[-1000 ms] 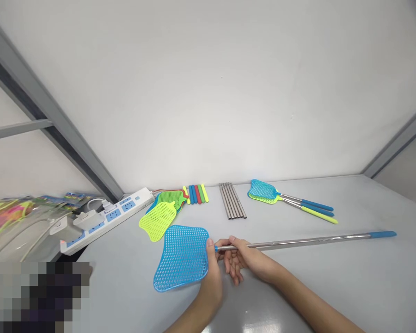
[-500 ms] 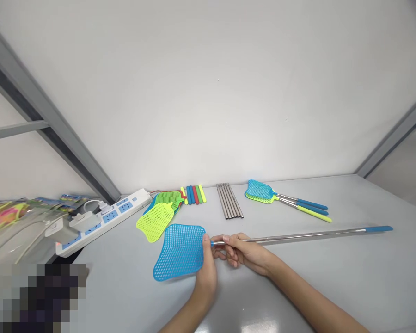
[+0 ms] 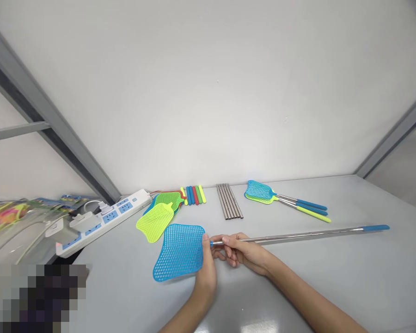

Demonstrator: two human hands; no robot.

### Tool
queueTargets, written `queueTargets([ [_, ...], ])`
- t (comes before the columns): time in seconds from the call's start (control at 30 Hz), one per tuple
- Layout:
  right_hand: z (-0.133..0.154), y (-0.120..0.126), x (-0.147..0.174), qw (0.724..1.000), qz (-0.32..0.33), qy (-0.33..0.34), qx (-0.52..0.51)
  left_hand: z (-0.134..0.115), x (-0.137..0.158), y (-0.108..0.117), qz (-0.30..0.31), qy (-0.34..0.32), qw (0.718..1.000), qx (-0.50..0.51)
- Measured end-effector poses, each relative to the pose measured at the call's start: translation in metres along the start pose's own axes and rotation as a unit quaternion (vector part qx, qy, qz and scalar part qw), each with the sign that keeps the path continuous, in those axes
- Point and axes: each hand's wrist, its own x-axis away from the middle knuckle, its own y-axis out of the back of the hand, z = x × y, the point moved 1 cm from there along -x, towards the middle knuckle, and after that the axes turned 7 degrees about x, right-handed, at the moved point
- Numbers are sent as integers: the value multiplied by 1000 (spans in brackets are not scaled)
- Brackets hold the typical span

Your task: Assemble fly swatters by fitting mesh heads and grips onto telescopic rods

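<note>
A blue fly swatter (image 3: 180,250) with a long extended metal rod and a blue grip spans the front of the table. My left hand (image 3: 208,266) is closed on the swatter's head at its neck, thumb on top. Just right of it, my right hand (image 3: 241,252) pinches the metal rod near where it meets the head. Toward the right, the rod's blue grip (image 3: 376,228) points away from my hands. Left of the held head lies a loose yellow swatter head (image 3: 155,223), overlapping a green swatter head (image 3: 169,201) and others beneath.
Several coloured grips (image 3: 196,195) lie in a row by the wall. Beside them are several metal rods (image 3: 229,201). Swatters with handles (image 3: 260,192) are stacked at back right. A power strip (image 3: 104,224) with plugs and plastic-wrapped packages (image 3: 14,219) are at left.
The far grip end of the held swatter has shifted slightly left. Both hands keep nearly the same hold and place.
</note>
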Motion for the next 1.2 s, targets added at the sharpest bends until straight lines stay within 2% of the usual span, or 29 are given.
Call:
queueTargets([
  [0.43, 1, -1, -1, 1000, 8, -5, 3, -4, 0, -3, -2, 19, 1000, 20],
  [0.77, -1, 1, -3, 998, 7, -20, -53, -5, 0, -2, -19, 11, 1000, 22],
  [1.07, -1, -1, -4, 996, -36, -6, -76, -6, -1, -1, -26, 10, 999, 36],
  [1.2, -2, -1, -5, 996, -44, 7, -78, -5, -2, 2, -59, 2, 998, 27],
])
